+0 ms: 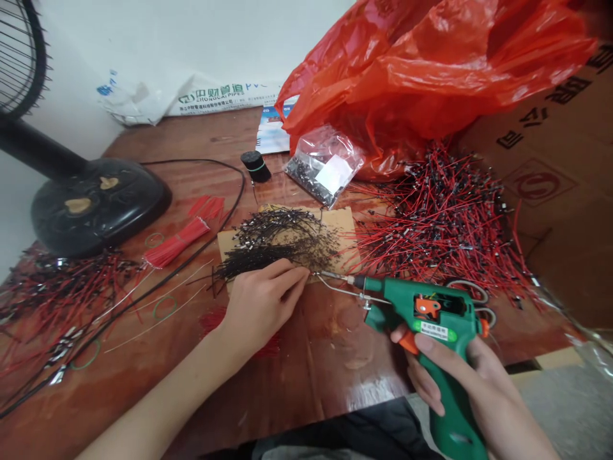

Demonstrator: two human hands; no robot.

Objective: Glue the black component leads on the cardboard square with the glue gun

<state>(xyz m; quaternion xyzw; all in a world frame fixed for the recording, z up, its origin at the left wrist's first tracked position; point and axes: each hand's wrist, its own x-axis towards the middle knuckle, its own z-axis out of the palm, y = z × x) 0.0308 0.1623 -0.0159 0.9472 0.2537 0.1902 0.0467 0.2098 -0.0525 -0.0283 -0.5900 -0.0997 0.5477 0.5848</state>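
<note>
My right hand is wrapped round the handle of a green soldering gun, one finger at its orange trigger. The gun's metal tip points left and ends close to the fingertips of my left hand. Those fingers are pinched together at the front edge of a cardboard sheet; what they hold is too small to make out. Black wires lie in a bundle on the cardboard, just behind my left hand. Red wires lie partly hidden under my left wrist.
A big pile of red and black wires spreads at the right beside a cardboard box. Behind are a red plastic bag, a clear bag and a black spool. A fan base and more wires stand left.
</note>
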